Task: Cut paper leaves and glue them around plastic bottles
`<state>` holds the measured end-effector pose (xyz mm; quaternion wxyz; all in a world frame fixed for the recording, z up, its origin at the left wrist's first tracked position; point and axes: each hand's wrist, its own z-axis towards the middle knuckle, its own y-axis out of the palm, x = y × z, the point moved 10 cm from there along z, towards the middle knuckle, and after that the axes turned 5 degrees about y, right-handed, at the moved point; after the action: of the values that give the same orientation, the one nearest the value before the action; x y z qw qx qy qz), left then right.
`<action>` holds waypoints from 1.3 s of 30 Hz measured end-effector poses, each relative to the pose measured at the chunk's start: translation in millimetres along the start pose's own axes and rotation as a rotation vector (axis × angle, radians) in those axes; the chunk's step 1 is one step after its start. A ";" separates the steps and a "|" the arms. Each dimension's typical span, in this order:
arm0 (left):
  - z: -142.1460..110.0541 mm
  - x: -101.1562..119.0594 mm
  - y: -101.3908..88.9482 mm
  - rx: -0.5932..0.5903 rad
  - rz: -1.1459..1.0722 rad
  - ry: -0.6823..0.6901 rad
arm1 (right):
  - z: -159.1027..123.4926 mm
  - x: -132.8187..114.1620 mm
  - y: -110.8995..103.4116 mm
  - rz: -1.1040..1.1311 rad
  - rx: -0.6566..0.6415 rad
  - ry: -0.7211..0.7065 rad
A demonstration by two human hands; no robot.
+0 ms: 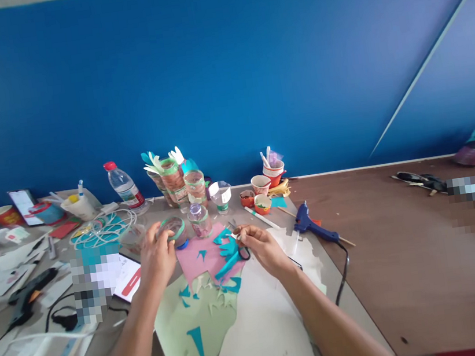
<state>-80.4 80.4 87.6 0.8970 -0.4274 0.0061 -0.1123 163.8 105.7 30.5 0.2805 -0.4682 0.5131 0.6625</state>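
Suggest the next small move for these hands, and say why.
Probably the right hand should ease the small white piece left, toward the green-rimmed jar: its fingertips pinch the piece, the left hand steadies the jar, and a gap separates piece and jar.

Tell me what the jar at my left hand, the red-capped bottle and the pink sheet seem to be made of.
Jar: clear glass or plastic, I can't tell which; its wall is see-through and shiny.
Bottle: likely thin, glossy clear plastic, judging by its see-through body and shape.
Sheet: probably matte paper, since it lies flat without shine.
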 end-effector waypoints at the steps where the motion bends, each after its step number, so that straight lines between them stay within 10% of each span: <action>1: 1.5 -2.0 3.1 -0.010 0.000 -0.012 | 0.0 -0.2 0.1 -0.001 -0.001 0.000; 12: 1.8 -14.9 12.6 -0.009 -0.062 -0.087 | 1.3 1.0 -5.9 -0.005 0.008 -0.017; 18: -2.7 15.2 -17.4 0.106 -0.167 -0.056 | 2.1 -1.8 -10.5 0.005 0.043 -0.032; 22: -1.2 62.9 5.7 -0.217 -0.379 -0.008 | 3.0 2.0 -13.5 -0.038 0.056 -0.027; 27: 16.0 95.8 20.6 -0.195 -0.561 -0.046 | 3.7 3.3 -12.8 -0.007 0.040 -0.025; 32: 24.4 90.5 38.3 -0.072 -0.636 -0.163 | 4.1 1.2 -14.3 0.010 0.058 -0.025; 39: 4.7 73.4 67.2 -0.186 -0.818 -0.393 | 2.5 -5.0 -12.4 0.033 0.078 -0.011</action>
<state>4.9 109.8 45.2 0.7211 -0.4864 -0.3231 -0.3729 175.5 112.5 30.0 0.2903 -0.4446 0.5446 0.6493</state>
